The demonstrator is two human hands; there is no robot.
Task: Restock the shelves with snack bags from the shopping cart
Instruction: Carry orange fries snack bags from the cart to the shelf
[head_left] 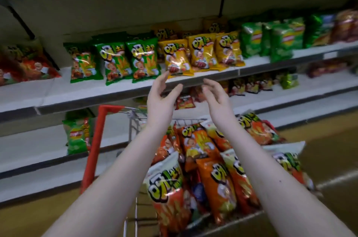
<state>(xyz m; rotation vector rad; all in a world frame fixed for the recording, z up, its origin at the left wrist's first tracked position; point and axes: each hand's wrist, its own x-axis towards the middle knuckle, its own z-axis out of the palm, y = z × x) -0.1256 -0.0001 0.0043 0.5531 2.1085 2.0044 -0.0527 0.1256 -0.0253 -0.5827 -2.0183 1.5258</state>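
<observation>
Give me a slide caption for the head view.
Both hands, left hand and right hand, open and empty below yellow snack bags, above the loaded shopping cart.

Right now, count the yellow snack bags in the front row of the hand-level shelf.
3, upright side by side right of the green bags: left yellow bag, middle yellow bag, right yellow bag. More yellow bags stand partly hidden behind them.

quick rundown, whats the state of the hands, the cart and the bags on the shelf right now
left hand: open, empty, raised before the shelf
right hand: open, empty, raised beside the left
shopping cart: loaded with orange snack bags, piled loosely
yellow bags: upright on the shelf
green bags: upright in a row, left of the yellow ones
</observation>
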